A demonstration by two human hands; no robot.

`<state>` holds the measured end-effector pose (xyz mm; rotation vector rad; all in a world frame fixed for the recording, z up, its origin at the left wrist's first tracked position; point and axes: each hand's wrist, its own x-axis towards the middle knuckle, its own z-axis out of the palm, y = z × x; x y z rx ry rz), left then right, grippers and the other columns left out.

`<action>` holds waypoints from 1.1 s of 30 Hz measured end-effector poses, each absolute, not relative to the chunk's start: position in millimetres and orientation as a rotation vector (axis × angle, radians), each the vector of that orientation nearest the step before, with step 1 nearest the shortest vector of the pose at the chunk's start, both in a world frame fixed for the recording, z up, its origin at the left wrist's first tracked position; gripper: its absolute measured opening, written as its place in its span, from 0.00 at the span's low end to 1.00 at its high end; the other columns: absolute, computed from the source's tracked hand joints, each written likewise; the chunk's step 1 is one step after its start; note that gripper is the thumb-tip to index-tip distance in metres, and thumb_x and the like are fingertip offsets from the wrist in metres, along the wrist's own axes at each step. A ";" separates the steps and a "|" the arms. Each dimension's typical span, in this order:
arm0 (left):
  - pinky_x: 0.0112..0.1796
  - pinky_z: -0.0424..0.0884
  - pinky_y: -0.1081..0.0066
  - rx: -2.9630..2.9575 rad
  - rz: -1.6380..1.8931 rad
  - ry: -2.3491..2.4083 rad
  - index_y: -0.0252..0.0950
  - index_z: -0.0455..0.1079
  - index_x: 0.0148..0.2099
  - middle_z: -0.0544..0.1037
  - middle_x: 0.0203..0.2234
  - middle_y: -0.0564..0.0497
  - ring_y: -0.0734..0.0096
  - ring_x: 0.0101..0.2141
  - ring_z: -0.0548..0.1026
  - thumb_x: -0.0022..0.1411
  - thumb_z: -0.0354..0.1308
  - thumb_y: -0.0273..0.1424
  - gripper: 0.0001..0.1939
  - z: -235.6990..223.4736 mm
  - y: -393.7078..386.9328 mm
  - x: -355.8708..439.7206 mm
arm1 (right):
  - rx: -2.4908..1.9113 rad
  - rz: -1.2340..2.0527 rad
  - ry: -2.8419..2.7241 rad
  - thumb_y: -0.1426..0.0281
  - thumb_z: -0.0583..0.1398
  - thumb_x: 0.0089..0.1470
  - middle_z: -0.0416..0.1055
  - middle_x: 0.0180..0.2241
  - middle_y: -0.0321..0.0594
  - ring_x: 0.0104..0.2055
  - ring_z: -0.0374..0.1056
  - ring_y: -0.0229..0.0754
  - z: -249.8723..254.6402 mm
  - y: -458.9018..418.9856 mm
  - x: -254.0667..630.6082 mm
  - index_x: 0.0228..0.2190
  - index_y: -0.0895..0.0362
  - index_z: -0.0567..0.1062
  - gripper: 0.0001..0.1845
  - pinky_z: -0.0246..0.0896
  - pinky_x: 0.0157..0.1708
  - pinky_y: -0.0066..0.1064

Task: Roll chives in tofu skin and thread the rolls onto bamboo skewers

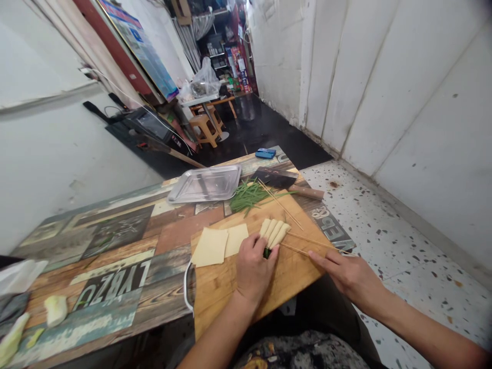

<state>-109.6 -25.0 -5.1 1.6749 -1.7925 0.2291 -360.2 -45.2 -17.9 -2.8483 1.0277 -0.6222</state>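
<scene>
My left hand (255,264) is closed on a row of several pale rolled sheets (274,232), which look like tofu skin, near the middle of a wooden cutting board (219,292). A bit of green shows under its fingertips. To the right, my right hand (351,274) pinches a thin wooden skewer (295,248) that runs into the rolls. A second skewer also sticks out of them, towards the right hand. Flat square sheets (210,247) lie on the board left of my left hand. Beyond the rolls are loose skewers (282,206) and a heap of cut green stalks (249,197).
A cleaver (274,178) rests at the board's far right, its handle past the table edge. Behind the board sit a metal tray (207,183) and a blue packet (265,153). Pale vegetable pieces (56,310) lie at the table's left. Stools (203,129) stand farther back.
</scene>
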 end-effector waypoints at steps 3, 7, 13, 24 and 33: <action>0.40 0.74 0.60 1.679 0.231 -1.799 0.33 0.71 0.36 0.75 0.36 0.44 0.60 0.38 0.73 0.56 0.63 0.31 0.08 -4.7 -25.0 -109.2 | -2.839 -0.618 1.041 0.78 0.49 0.60 0.73 0.35 0.38 0.26 0.66 0.34 -20.7 -43.8 -362.2 0.57 0.53 0.66 0.26 0.61 0.25 0.25; 0.40 0.74 0.61 1.680 0.242 -1.800 0.33 0.71 0.37 0.75 0.36 0.44 0.61 0.38 0.73 0.56 0.64 0.31 0.08 -4.6 -25.1 -108.9 | -2.883 -0.612 1.054 0.77 0.49 0.60 0.73 0.34 0.39 0.26 0.66 0.35 -21.6 -44.6 -362.4 0.57 0.54 0.66 0.25 0.61 0.25 0.26; 0.40 0.74 0.61 1.676 0.244 -1.801 0.33 0.71 0.36 0.75 0.36 0.44 0.60 0.37 0.73 0.56 0.64 0.31 0.07 -4.9 -25.7 -109.4 | -2.873 -0.596 1.039 0.78 0.49 0.60 0.73 0.34 0.38 0.27 0.68 0.36 -17.2 -43.5 -362.9 0.56 0.54 0.66 0.24 0.63 0.25 0.27; 0.40 0.74 0.60 1.664 0.201 -1.807 0.32 0.71 0.37 0.74 0.36 0.43 0.60 0.38 0.73 0.56 0.63 0.30 0.07 -2.7 -25.2 -109.3 | -2.839 -0.632 1.031 0.79 0.48 0.59 0.73 0.35 0.41 0.27 0.67 0.35 -16.9 -43.1 -357.7 0.55 0.57 0.68 0.24 0.63 0.25 0.26; 0.40 0.74 0.61 1.661 0.195 -1.816 0.33 0.71 0.37 0.75 0.36 0.43 0.61 0.38 0.73 0.58 0.61 0.31 0.06 -2.9 -25.1 -108.5 | -2.828 -0.658 1.020 0.80 0.49 0.57 0.75 0.37 0.43 0.30 0.71 0.37 -15.8 -45.6 -350.3 0.56 0.58 0.67 0.26 0.67 0.27 0.26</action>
